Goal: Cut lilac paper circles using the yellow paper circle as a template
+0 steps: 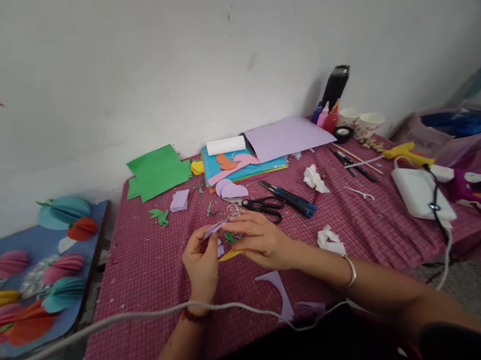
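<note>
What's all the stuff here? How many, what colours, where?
Paper ornaments: several, mixed colours, far left
Green sheets: several, green, back left
Roll: one, white, back middle
Lilac sheet: one, lilac, back middle
Scissors: one, black, centre
Cutter: one, blue and black, centre
Crumpled papers: two, white, right of centre
Flask: one, black, back right
Cups: two, white, back right
Gun-shaped tool: one, yellow, right
Box: one, white, right
Cable: one, white, across front
Tablecloth: one, red checked, underneath
Scraps: many, mixed colours, scattered
Left hand: one, bare, holding lilac paper
Right hand: one, bare, at that paper

Purple paper (214,228) between both hands (201,261) (263,240)
</note>
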